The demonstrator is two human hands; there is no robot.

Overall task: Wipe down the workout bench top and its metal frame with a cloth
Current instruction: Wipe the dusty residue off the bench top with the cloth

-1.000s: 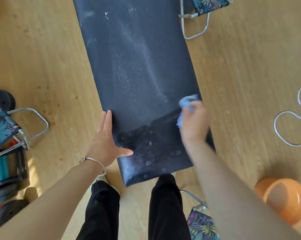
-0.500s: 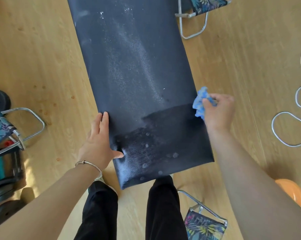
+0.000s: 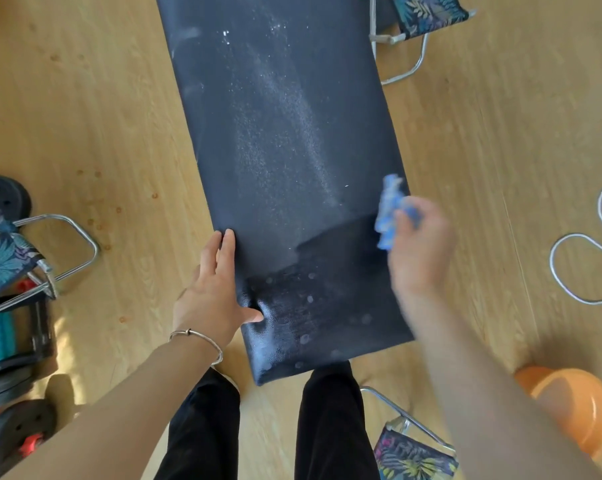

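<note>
Since half a second ago, the cloth (image 3: 389,213) has been brought back from just off the right edge of the bench top (image 3: 282,133) to that edge, while the left hand (image 3: 213,292) has been kept where it was. The right hand (image 3: 421,247) is smeared by motion. The blue cloth is seen bunched in its grasp and sticking out from its far side, but how the separate fingers lie around it cannot be told.

The left hand is laid flat along the left edge of the bench top near its near end. Its fingers (image 3: 225,251) are held straight and pressed together, pointing away from the person. The thumb (image 3: 256,317) is spread out sideways and pushed into the padding, which is dented there. A thin metal bangle (image 3: 195,337) is worn at that wrist.

Across the near end of the bench top a darker, wiped band is seen, dotted with a few pale droplets. Beyond it, the dark surface is dusted with white specks.

Black trouser legs (image 3: 202,427) are seen at the near end of the bench top. Right of the bench top, an orange bowl (image 3: 576,407) and a looped white cord (image 3: 583,268) lie on the wooden floor (image 3: 102,116). Left of it, a leaf-patterned folding stool (image 3: 1,258) and black weight plates (image 3: 8,199) are seen.
</note>
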